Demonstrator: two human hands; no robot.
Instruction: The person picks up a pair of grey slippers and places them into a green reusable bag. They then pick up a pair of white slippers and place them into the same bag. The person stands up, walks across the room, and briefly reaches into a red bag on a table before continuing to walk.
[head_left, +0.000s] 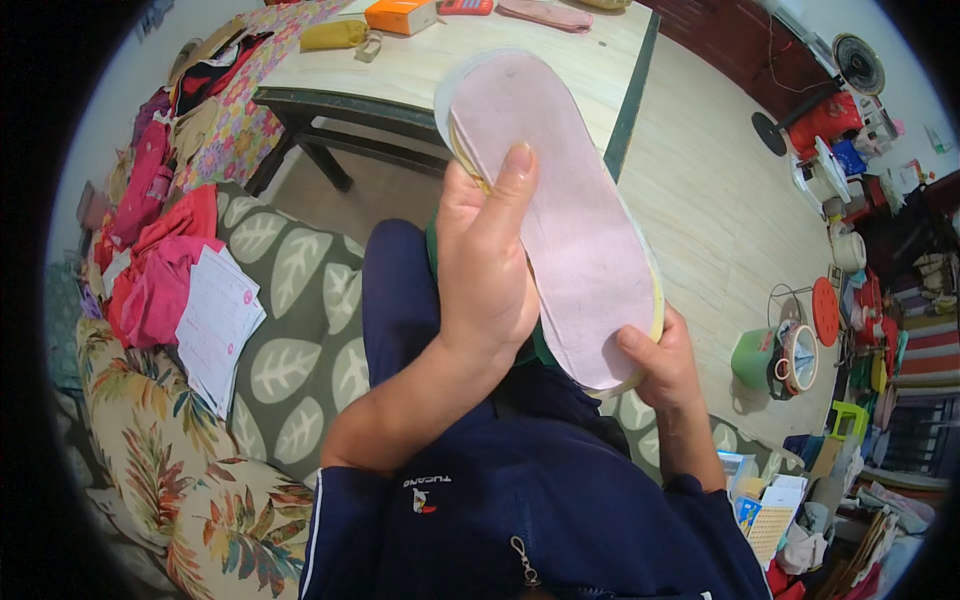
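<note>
Pressing unevenly with the thumbs could slide the layers of the pink insole out of line, since pale and yellowish edges already peek out around its rim; squeezing its ends together might crease it. The left hand grips its upper left side, thumb on the pink face; the right hand pinches the lower right end. The insole lies between both hands, held up, its top overlapping in view the near edge of the table, toward the right corner.
</note>
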